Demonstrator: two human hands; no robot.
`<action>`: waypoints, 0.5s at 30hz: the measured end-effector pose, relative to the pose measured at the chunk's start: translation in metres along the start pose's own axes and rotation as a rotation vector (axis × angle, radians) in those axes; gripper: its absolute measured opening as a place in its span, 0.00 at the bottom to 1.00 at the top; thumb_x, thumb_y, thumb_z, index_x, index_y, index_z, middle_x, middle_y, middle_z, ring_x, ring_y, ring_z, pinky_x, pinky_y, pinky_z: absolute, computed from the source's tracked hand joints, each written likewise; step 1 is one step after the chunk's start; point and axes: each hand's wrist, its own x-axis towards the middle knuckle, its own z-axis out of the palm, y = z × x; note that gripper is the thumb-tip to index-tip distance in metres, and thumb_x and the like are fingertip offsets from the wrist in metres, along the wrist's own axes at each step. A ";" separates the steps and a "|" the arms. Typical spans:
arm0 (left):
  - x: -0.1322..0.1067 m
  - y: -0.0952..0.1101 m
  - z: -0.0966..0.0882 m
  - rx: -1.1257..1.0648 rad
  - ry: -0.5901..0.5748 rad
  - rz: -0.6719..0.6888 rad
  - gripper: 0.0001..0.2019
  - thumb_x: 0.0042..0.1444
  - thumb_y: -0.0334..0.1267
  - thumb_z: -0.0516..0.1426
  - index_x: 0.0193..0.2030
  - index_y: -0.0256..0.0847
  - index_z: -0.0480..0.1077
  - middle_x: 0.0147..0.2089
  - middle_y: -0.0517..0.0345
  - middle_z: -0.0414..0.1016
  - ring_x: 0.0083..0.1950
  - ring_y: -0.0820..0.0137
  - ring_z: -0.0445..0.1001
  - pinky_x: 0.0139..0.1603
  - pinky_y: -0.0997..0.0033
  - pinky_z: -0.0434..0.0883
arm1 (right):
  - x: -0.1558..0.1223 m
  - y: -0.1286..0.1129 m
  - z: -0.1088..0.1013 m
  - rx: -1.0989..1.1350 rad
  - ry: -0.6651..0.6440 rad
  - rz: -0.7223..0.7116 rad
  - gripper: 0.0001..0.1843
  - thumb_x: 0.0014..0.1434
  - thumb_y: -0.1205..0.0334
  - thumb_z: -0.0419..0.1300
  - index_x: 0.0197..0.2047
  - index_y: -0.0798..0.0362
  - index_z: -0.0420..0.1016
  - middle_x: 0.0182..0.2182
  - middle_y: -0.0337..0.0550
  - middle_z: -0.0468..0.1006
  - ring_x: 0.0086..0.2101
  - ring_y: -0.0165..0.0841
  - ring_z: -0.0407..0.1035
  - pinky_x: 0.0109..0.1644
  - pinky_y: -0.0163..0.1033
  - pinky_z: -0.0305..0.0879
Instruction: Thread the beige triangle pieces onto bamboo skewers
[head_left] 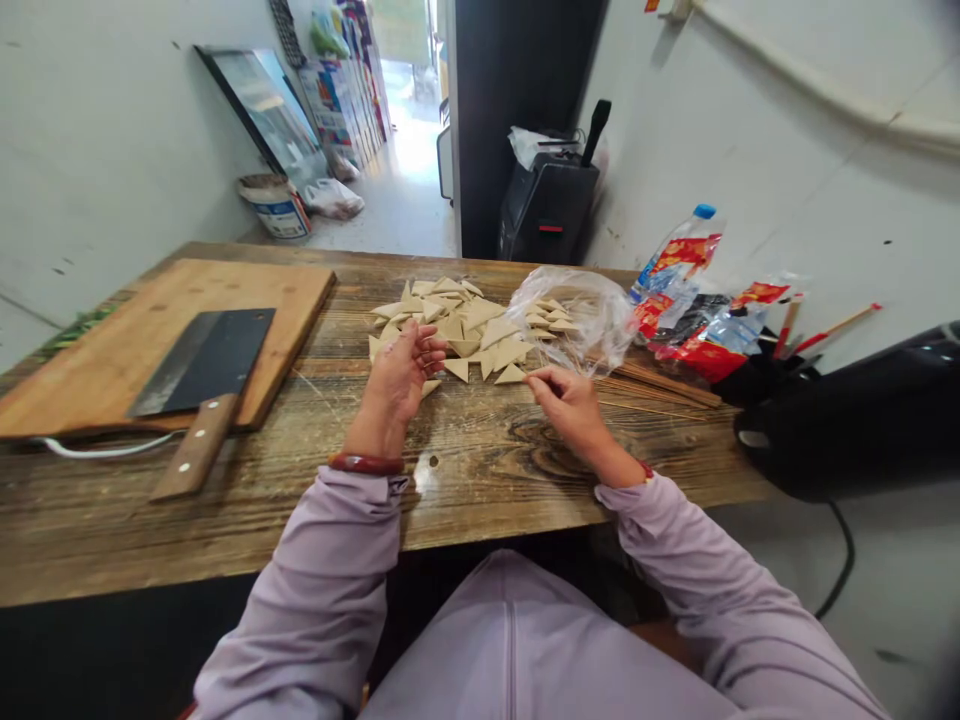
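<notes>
A heap of several pale triangular tofu pieces [465,325] lies on the wooden table [480,470]. My left hand [401,375] rests at the heap's near left edge, fingers curled over a triangle. My right hand [566,400] sits at the heap's near right corner, fingers pinched together next to one triangle [510,375]; what they hold is too small to make out. A clear plastic bag [577,315] with more triangles lies just beyond the right hand.
A cutting board [112,360] with a cleaver [202,385] lies at the left. Bamboo skewers [660,385], plastic water bottles [675,265] and red wrappers lie at the right. A black appliance [862,420] stands at the right edge.
</notes>
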 end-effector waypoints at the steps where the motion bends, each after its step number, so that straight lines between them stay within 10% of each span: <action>1: 0.000 0.000 0.000 -0.005 -0.006 0.000 0.18 0.61 0.51 0.58 0.39 0.34 0.73 0.29 0.56 0.77 0.24 0.77 0.74 0.28 0.78 0.71 | -0.002 0.005 -0.011 -0.021 0.035 0.028 0.14 0.60 0.54 0.58 0.34 0.55 0.80 0.24 0.38 0.75 0.25 0.30 0.66 0.31 0.35 0.60; 8: -0.001 0.001 0.003 -0.017 -0.032 0.008 0.16 0.62 0.48 0.57 0.37 0.35 0.74 0.27 0.57 0.76 0.25 0.77 0.73 0.29 0.78 0.71 | 0.002 0.045 -0.075 -0.095 0.171 0.196 0.17 0.54 0.50 0.59 0.29 0.55 0.78 0.19 0.36 0.71 0.23 0.29 0.62 0.28 0.35 0.57; 15: -0.001 0.001 0.002 -0.016 -0.039 0.018 0.14 0.62 0.47 0.58 0.36 0.36 0.74 0.28 0.56 0.76 0.25 0.77 0.73 0.29 0.78 0.72 | 0.041 0.071 -0.077 -0.164 0.187 0.370 0.18 0.51 0.49 0.58 0.28 0.56 0.78 0.19 0.40 0.74 0.20 0.29 0.62 0.25 0.34 0.56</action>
